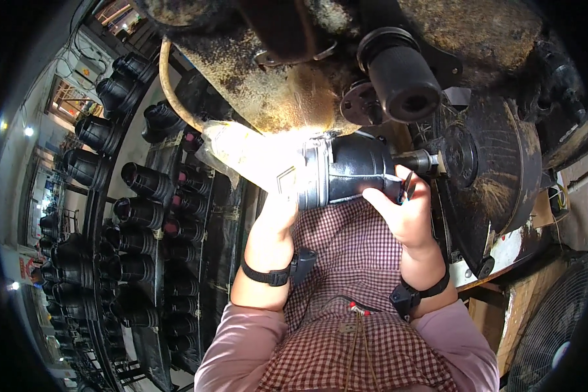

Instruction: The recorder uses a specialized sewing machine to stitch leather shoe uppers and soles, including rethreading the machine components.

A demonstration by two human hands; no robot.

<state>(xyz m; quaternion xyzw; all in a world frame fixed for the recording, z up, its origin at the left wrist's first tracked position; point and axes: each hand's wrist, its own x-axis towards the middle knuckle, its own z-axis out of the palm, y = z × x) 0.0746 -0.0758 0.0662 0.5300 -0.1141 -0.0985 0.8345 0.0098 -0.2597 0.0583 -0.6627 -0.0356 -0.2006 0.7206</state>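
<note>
Head view: black boot [359, 168] lies toward ten o'clock from the right hand [408, 212] gripping it, two o'clock from the left hand [281, 208], whose grip I cannot tell through glare.

The black boot [362, 166] looks like smooth, glossy leather, while the machine casing [242, 72] is rough, mottled and stained. The metal shaft [415, 161] gleams, and the black knob [405, 75] has a duller, plastic-like finish. The checked apron [346, 245] and pink sleeves [242, 340] are soft, matt cloth; the board [524, 313] is bare wood.
</note>
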